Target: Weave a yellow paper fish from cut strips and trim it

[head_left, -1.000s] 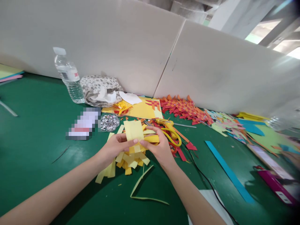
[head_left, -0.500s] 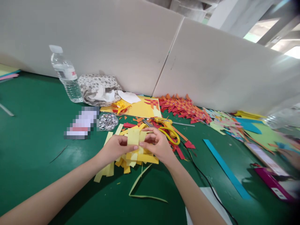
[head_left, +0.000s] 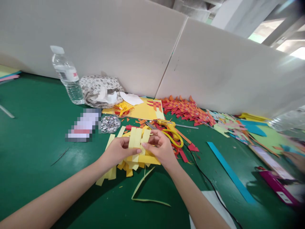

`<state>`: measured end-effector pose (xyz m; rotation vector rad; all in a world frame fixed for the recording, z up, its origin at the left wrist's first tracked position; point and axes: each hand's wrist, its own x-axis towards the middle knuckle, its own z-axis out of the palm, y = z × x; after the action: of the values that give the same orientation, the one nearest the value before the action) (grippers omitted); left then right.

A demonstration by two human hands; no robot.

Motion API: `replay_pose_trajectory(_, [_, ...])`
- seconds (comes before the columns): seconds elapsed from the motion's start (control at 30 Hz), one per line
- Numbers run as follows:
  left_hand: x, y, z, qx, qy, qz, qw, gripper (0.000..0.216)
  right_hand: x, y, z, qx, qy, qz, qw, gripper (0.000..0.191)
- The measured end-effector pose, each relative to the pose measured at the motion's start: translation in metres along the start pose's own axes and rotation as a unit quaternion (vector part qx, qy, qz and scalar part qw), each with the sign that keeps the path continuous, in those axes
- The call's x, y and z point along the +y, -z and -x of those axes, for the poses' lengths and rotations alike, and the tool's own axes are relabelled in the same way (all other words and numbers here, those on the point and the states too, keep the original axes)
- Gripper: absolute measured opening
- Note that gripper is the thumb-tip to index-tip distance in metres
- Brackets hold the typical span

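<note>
My left hand [head_left: 120, 148] pinches pale yellow paper strips [head_left: 135, 140] between thumb and fingers. From the other side, my right hand [head_left: 161, 147] grips the same group of strips, its thumb pressed on one of them. A deeper yellow strip [head_left: 150, 159] runs crosswise below the upright ones; how they join is hidden by my fingers. Under both hands lies a pile of loose yellow strips [head_left: 111, 173]. Just beyond my right hand are scissors [head_left: 173, 131] with yellow handles. Nearer to me a thin folded paper offcut [head_left: 137, 190] rests on the green table [head_left: 90, 203].
At the back stand a water bottle [head_left: 68, 76] and a patterned cloth bag [head_left: 102, 87] before a partition. A dish of googly eyes [head_left: 110, 123] sits at left. Woven red-orange paper fish [head_left: 186, 108], a blue strip [head_left: 228, 170], a black cable [head_left: 202, 171] and a magenta device [head_left: 277, 187] are to the right.
The pale strips in my hands have shifted and fanned apart, with a gap now showing between the upright ones. My right fingers have moved slightly away from the left hand.
</note>
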<state>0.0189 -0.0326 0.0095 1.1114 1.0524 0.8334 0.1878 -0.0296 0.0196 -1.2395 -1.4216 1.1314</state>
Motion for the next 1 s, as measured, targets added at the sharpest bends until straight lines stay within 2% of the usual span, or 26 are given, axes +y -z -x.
replay_pose_trajectory(0.2, [-0.001,-0.003,0.000,-0.011,-0.004,0.012,1.000,0.027,0.004,-0.007,0.003,0.024,-0.015,-0.008,1.000,0.043])
replay_pose_trajectory(0.3, [-0.002,-0.003,0.001,0.006,-0.003,0.016,1.000,0.026,0.003,-0.006,0.003,0.019,-0.011,-0.020,1.000,0.044])
replay_pose_trajectory(0.47, [-0.001,-0.001,0.001,0.031,0.000,0.063,0.998,0.030,-0.001,0.004,-0.002,-0.029,-0.009,-0.027,0.999,0.046])
replay_pose_trajectory(0.6, [-0.001,0.001,0.001,0.039,0.017,0.075,0.996,0.036,0.000,0.009,-0.004,-0.071,-0.037,-0.057,0.995,0.046])
replay_pose_trajectory(0.83, [-0.002,0.003,0.001,0.029,-0.009,0.063,0.998,0.040,0.003,0.009,-0.001,-0.078,-0.022,-0.029,0.996,0.044])
replay_pose_trajectory(1.0, [-0.002,0.004,0.001,0.019,-0.034,0.055,0.998,0.039,0.001,0.009,-0.001,-0.047,-0.040,-0.067,0.996,0.044])
